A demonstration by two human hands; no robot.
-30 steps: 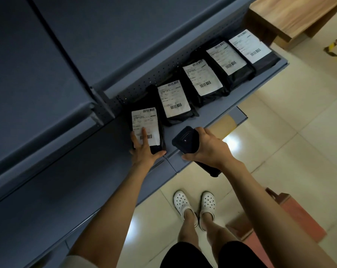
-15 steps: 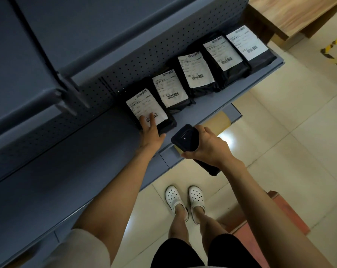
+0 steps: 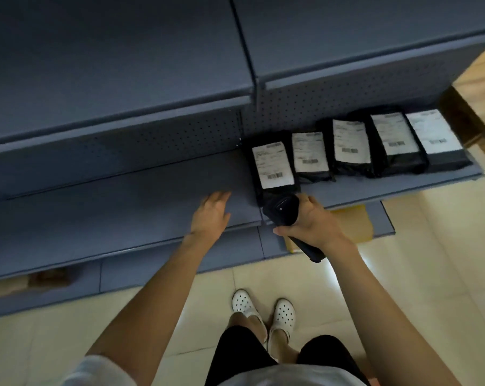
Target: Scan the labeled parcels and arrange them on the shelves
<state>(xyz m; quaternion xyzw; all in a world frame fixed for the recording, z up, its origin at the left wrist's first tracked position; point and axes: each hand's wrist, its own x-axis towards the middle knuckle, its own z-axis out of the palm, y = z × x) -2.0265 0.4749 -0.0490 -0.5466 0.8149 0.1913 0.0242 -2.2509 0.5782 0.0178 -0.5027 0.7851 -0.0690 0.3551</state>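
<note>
With five labelled parcels [image 3: 273,165] rowed on the shelf [image 3: 152,196], left hand [image 3: 212,214] relaxed, empty; right hand [image 3: 312,221] grips scanner [image 3: 281,208]; next: fetch another parcel.

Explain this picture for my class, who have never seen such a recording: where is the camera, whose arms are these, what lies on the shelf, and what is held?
The camera sits on a person's head, looking down at their own arms and white shoes. Five black parcels with white labels lie in a row on the grey shelf. The right hand grips a black handheld scanner near the leftmost parcel. The left hand is open, fingers straight, over a bare part of the shelf, holding nothing.
</note>
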